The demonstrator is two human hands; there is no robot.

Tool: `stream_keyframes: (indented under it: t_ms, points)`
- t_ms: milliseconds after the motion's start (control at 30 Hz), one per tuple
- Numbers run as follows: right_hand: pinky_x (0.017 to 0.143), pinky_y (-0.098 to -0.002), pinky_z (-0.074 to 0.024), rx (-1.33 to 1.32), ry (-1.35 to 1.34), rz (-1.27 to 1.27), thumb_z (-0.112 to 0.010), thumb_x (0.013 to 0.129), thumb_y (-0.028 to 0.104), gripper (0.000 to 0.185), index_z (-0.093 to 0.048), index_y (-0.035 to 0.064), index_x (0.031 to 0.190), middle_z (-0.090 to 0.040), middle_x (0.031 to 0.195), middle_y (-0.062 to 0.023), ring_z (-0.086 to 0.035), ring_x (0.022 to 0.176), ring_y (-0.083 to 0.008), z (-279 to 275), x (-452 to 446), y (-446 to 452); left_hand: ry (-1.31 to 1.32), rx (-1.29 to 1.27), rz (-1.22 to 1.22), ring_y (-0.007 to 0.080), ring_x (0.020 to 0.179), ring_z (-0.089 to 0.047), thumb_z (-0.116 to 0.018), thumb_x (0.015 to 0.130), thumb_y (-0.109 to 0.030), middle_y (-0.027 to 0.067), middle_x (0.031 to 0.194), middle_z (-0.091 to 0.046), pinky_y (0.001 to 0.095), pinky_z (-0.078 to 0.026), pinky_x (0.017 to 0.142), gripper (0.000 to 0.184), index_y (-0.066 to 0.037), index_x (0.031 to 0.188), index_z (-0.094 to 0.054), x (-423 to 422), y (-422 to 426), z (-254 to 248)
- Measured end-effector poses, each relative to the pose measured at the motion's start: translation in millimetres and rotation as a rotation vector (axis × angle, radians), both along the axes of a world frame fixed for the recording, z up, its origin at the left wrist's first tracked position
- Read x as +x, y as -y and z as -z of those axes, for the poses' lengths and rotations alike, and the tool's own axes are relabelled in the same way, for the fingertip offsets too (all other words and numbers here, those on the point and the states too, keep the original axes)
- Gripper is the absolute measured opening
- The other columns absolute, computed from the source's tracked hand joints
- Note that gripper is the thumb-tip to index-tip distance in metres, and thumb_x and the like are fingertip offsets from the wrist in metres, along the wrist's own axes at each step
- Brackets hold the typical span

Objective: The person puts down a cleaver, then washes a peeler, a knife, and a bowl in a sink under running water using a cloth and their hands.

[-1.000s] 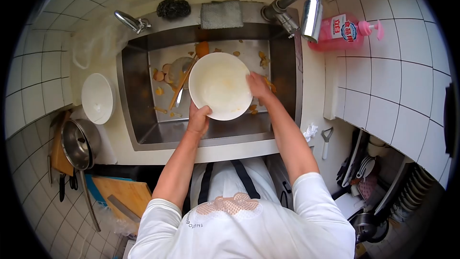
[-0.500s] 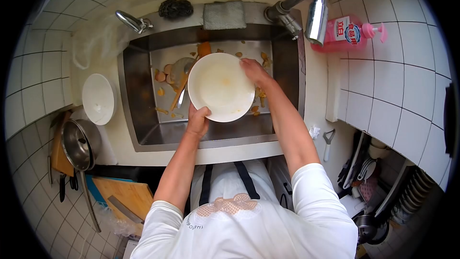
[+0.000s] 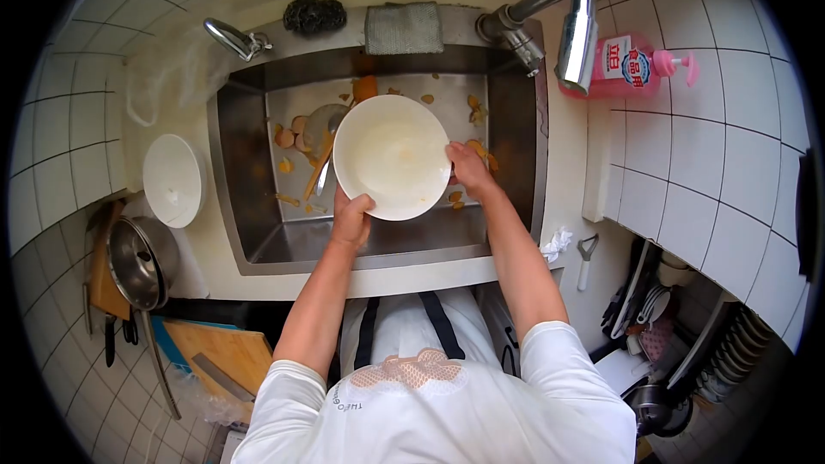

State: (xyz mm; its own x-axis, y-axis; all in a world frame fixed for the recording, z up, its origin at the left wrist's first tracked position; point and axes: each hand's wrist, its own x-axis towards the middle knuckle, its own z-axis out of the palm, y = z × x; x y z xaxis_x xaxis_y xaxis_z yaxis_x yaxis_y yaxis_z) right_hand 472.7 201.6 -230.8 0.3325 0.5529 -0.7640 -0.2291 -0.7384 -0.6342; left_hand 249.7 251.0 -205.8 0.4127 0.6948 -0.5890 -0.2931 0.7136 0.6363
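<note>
Over the sink (image 3: 292, 245) I hold a round white bowl (image 3: 391, 155) with its inside facing me; a few faint specks mark it. My left hand (image 3: 351, 216) grips the lower left rim, thumb on the inside edge. At the right rim, my right hand (image 3: 469, 167) is closed with its thumb on the edge and fingers partly hidden behind. Below the bowl, the sink floor carries orange-brown peelings (image 3: 475, 110), eggshells (image 3: 286, 136), chopsticks (image 3: 322, 155) and a metal spoon (image 3: 323, 174), partly covered by the bowl.
A chrome faucet (image 3: 577, 39) stands at the back right beside a pink soap bottle (image 3: 620, 69). Another white bowl (image 3: 174, 180) sits left of the sink. A grey cloth (image 3: 404, 28) and a dark scrubber (image 3: 314, 15) lie along the back edge. A peeler (image 3: 586, 260) is at right.
My right hand has slid down along the bowl's right rim. The bowl has shifted slightly left, with my left hand still on it.
</note>
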Motion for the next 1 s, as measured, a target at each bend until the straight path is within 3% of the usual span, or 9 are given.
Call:
stream_keyframes:
  t_ms: [67, 167, 300, 400, 500, 567, 767, 867, 1000]
  points:
    - [0.076, -0.0397, -0.0417, 0.164, 0.318, -0.213, -0.037, 0.088, 0.022, 0.033, -0.054, -0.0055, 0.092, -0.058, 0.087, -0.0241, -0.056, 0.085, -0.0352, 26.3, 1.3, 5.8, 0.001, 0.043, 0.059, 0.0227, 0.103, -0.051, -0.045, 0.056, 0.001, 0.0095, 0.108, -0.052, 0.0304, -0.04, 0.09, 0.064, 0.002, 0.119, -0.04, 1.0, -2.9, -2.9]
    - [0.079, -0.0418, -0.0407, 0.283, 0.503, -0.48, -0.037, 0.088, 0.022, 0.032, -0.053, -0.0054, 0.094, -0.057, 0.091, -0.0259, -0.053, 0.092, -0.0399, 18.9, 21.9, -44.6, 0.0, 0.024, 0.053, 0.0226, 0.103, -0.051, -0.045, 0.055, 0.002, 0.0096, 0.108, -0.052, 0.0307, -0.04, 0.09, 0.064, 0.002, 0.119, -0.04, 4.1, -0.9, -1.8]
    - [0.079, -0.0439, -0.0398, 0.331, 0.55, -0.398, -0.037, 0.088, 0.022, 0.032, -0.052, -0.0058, 0.091, -0.056, 0.09, -0.0264, -0.051, 0.091, -0.0421, 6.3, 8.3, -34.2, 0.018, 0.005, -0.012, 0.0225, 0.104, -0.05, -0.045, 0.056, 0.002, 0.0097, 0.108, -0.053, 0.0305, -0.04, 0.09, 0.063, 0.003, 0.118, -0.041, 5.9, -1.6, -1.4]
    - [0.079, -0.044, -0.0396, 0.201, 0.586, -0.292, -0.037, 0.088, 0.022, 0.032, -0.051, -0.0059, 0.091, -0.056, 0.092, -0.0271, -0.051, 0.091, -0.0424, 3.3, -2.9, -7.8, 0.017, 0.017, 0.044, 0.0222, 0.105, -0.049, -0.046, 0.056, 0.002, 0.0088, 0.11, -0.052, 0.0303, -0.038, 0.091, 0.063, 0.001, 0.119, -0.041, 3.0, -1.9, -0.6]
    - [0.08, -0.0435, -0.0393, 0.227, 0.591, -0.45, -0.037, 0.088, 0.023, 0.032, -0.051, -0.0054, 0.093, -0.055, 0.094, -0.0279, -0.051, 0.092, -0.0416, 6.2, 16.6, -37.1, -0.016, 0.049, 0.093, 0.0218, 0.105, -0.049, -0.046, 0.056, 0.001, 0.0082, 0.11, -0.052, 0.0298, -0.038, 0.091, 0.063, 0.001, 0.119, -0.041, 5.5, -1.7, -0.8]
    - [0.081, -0.0436, -0.0388, 0.247, 0.419, -0.607, -0.038, 0.088, 0.026, 0.034, -0.05, -0.005, 0.095, -0.054, 0.095, -0.0286, -0.05, 0.093, -0.0419, 8.4, 25.9, -57.9, 0.003, 0.003, 0.042, 0.0215, 0.104, -0.05, -0.046, 0.056, 0.001, 0.0081, 0.109, -0.052, 0.0293, -0.039, 0.091, 0.063, 0.002, 0.118, -0.042, 6.7, -0.9, -5.7]
    - [0.081, -0.0436, -0.039, 0.236, 0.551, -0.327, -0.038, 0.088, 0.028, 0.038, -0.05, -0.0071, 0.096, -0.055, 0.094, -0.029, -0.05, 0.094, -0.0421, 31.9, -1.8, 6.6, 0.023, 0.028, 0.115, 0.0205, 0.11, -0.044, -0.044, 0.054, 0.003, 0.0075, 0.115, -0.047, 0.029, -0.034, 0.095, 0.07, -0.002, 0.124, -0.036, 0.3, -4.2, 4.5]
    - [0.084, -0.0426, -0.0393, 0.166, 0.547, -0.561, -0.037, 0.088, 0.027, 0.039, -0.05, -0.0079, 0.1, -0.054, 0.099, -0.0287, -0.051, 0.098, -0.0405, 21.8, 16.3, -36.8, 0.023, 0.03, 0.125, 0.0206, 0.11, -0.044, -0.043, 0.054, 0.003, 0.0077, 0.116, -0.046, 0.0289, -0.035, 0.094, 0.072, -0.003, 0.125, -0.034, 0.8, -4.6, 6.5]
    - [0.085, -0.043, -0.0391, 0.218, 0.466, -0.499, -0.038, 0.087, 0.026, 0.04, -0.05, -0.0077, 0.103, -0.054, 0.102, -0.0283, -0.051, 0.099, -0.0406, 23.7, 12.6, -47.5, -0.004, 0.041, 0.016, 0.0218, 0.105, -0.049, -0.045, 0.055, 0.001, 0.0089, 0.11, -0.052, 0.03, -0.038, 0.092, 0.064, 0.003, 0.119, -0.04, 6.7, -6.2, -0.9]
